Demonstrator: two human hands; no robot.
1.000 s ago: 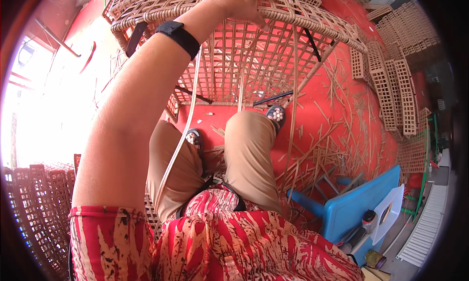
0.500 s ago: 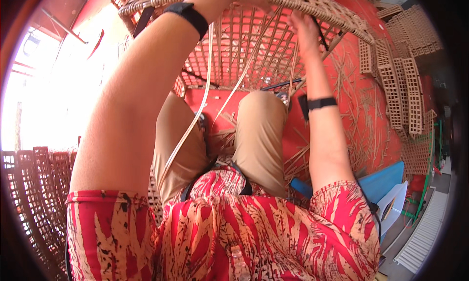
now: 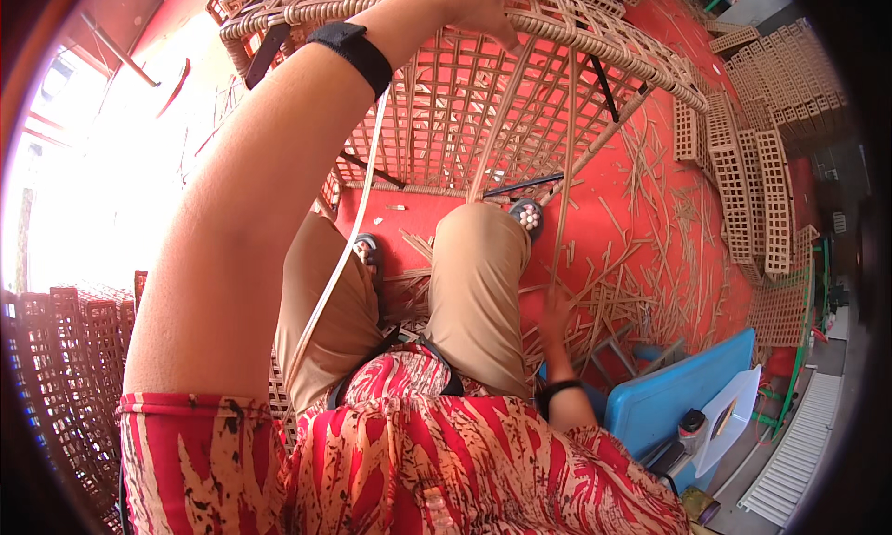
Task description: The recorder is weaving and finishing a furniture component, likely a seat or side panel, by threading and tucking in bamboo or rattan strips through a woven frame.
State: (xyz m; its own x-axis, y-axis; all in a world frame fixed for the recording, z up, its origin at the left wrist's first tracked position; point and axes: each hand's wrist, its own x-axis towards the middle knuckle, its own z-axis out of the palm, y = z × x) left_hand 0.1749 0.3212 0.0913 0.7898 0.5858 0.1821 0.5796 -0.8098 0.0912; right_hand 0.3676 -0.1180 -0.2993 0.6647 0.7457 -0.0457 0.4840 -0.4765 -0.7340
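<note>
The left hand [image 3: 469, 3] lay over the thick rim [image 3: 595, 44] of a wicker basket [image 3: 446, 98] at the top of the view. Its fingers bent loosely across the ribbed, rope-like edge, with one tip pointing down; how firmly they gripped could not be told. The basket stood in front of the knees, its side an open grid of thin tan canes, with dark straight rods at the corners.

The right hand [image 3: 555, 314] was low beside the right thigh, blurred by motion, near the lower end of a narrow brown strand [image 3: 567, 154] that hung from the rim. Whether its fingers were closed on that strand, or how far apart they were, could not be told. A smooth, pale strand [image 3: 346, 247] ran in a gentle curve across the left thigh.

Black fabric straps circled both wrists. The trousers [image 3: 478, 293] were plain tan cloth, the shirt [image 3: 437, 461] red and cream with a jagged print. Splintery offcuts [image 3: 641, 293] littered the flat red floor [image 3: 613, 172]. To the right were a smooth blue plastic stool [image 3: 683, 377] bearing a white tray [image 3: 729, 419], and stacks of latticed panels [image 3: 743, 182].
</note>
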